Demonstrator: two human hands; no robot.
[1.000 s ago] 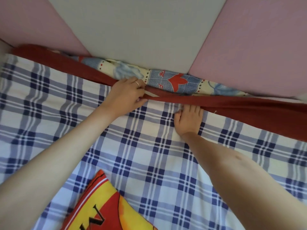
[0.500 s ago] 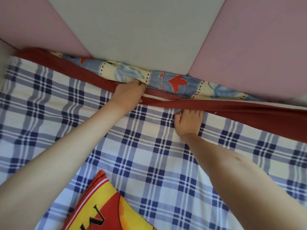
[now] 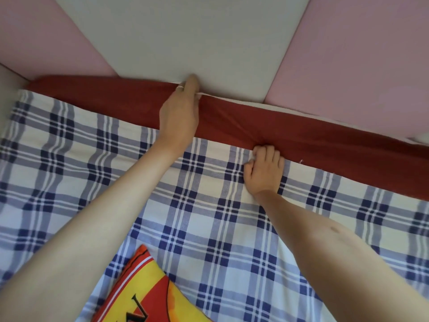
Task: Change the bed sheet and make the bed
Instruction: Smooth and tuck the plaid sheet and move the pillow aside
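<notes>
A blue-and-white plaid bed sheet [image 3: 185,219] covers the mattress, with a dark red border band [image 3: 301,133] running along its far edge against the headboard. My left hand [image 3: 180,112] lies flat on the red band, fingers pressed into the gap at the headboard, a ring on one finger. My right hand [image 3: 264,170] is fisted on the sheet where plaid meets red, bunching the fabric. The patterned mattress fabric is hidden.
A padded headboard with a grey middle panel [image 3: 185,36] and pink side panels [image 3: 359,54] rises right behind the bed. A yellow and red cushion [image 3: 148,293] lies on the sheet near me, between my forearms.
The red band has been pushed back against the headboard, covering the patterned mattress fabric. My left hand moved forward into the gap; my right hand curled into a fist.
</notes>
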